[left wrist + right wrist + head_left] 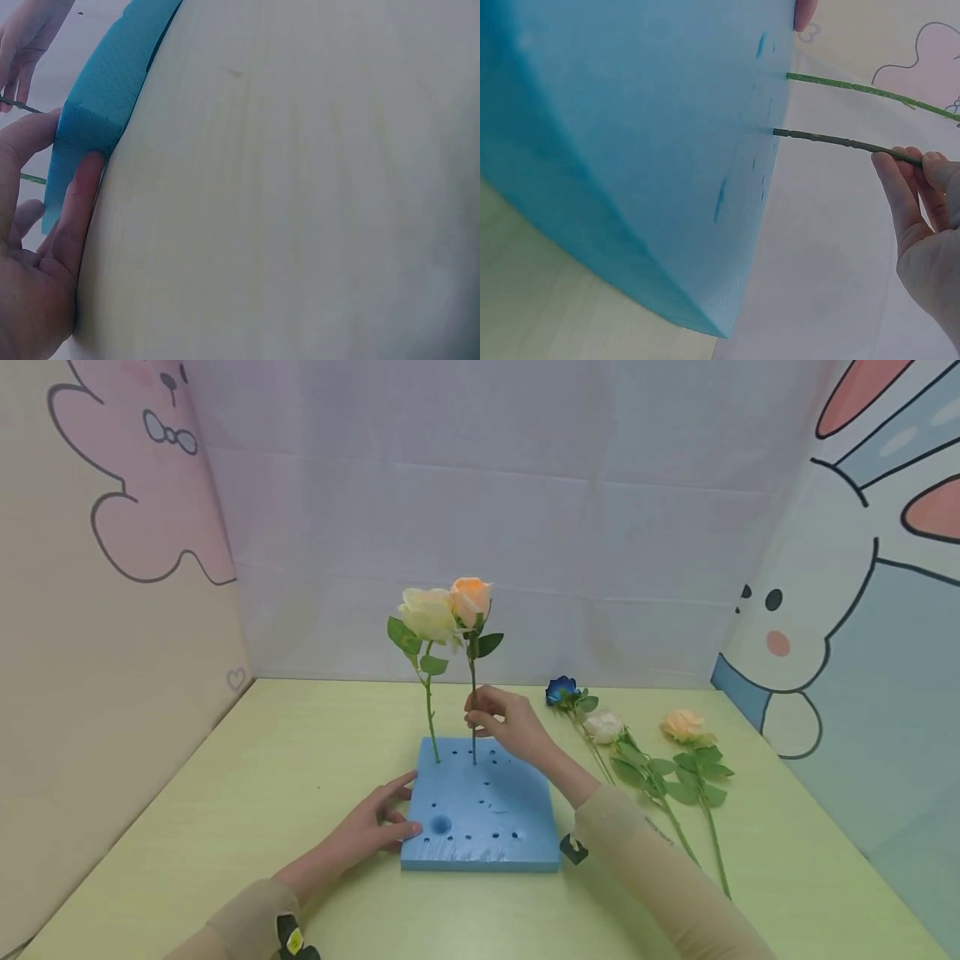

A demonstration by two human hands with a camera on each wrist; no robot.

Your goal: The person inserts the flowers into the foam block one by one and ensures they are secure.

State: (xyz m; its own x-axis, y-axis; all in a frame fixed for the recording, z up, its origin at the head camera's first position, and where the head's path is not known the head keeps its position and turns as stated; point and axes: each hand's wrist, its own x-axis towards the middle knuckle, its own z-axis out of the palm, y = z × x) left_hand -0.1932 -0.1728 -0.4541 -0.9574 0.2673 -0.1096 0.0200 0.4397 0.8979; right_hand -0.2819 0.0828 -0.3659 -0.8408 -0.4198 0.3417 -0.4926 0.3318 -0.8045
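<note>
My right hand pinches the dark stem of a peach rose between thumb and fingers. That rose stands upright, and its lower stem end meets the top of a blue foam block pitted with several holes. Just left of it a cream-white rose stands in the same block on a green stem. My left hand rests its fingers and thumb against the block's left side. In the left wrist view, fingers lie along the block's side face.
To the right on the pale yellow table lie a blue rose, a white rose and another peach rose, stems toward the front. Behind the table hangs a pale cloth. Cartoon-printed panels flank it.
</note>
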